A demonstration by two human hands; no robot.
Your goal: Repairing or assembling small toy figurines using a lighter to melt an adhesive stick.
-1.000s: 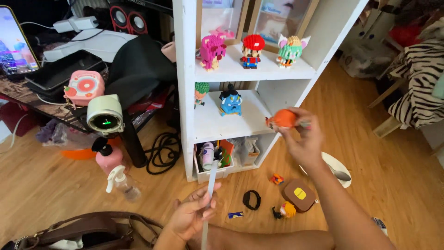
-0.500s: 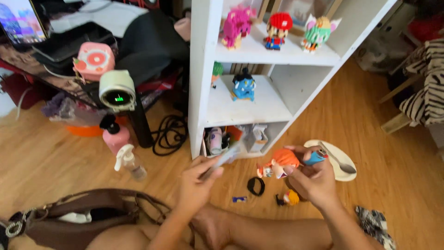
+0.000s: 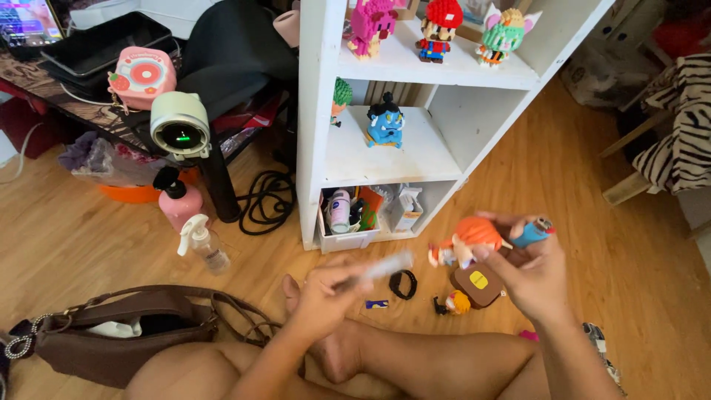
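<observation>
My right hand [image 3: 535,272] grips an orange-haired block figure [image 3: 468,238] together with a small blue lighter [image 3: 533,232], held low over the wooden floor in front of the white shelf unit [image 3: 315,133]. My left hand [image 3: 326,295] holds a thin clear stick [image 3: 374,270], blurred, its tip pointing toward the figure. Below the hands on the floor lie a brown case with a yellow label [image 3: 478,284], a black ring [image 3: 403,284], a small orange figure [image 3: 453,303] and a tiny blue piece [image 3: 376,304]. My bare legs are crossed beneath.
Block figures stand on the shelves: pink [image 3: 372,22], red-capped [image 3: 440,28], green-and-tan [image 3: 503,33], blue [image 3: 385,121]. A bin of bottles [image 3: 348,215] fills the bottom shelf. Left: a brown bag [image 3: 126,330], spray bottle [image 3: 201,244], pink pump bottle [image 3: 178,198], black cables [image 3: 265,201], cluttered desk.
My right hand brought the orange figure down from shelf height to near the floor. My left hand raised the clear stick toward it. The view tilted down and closer.
</observation>
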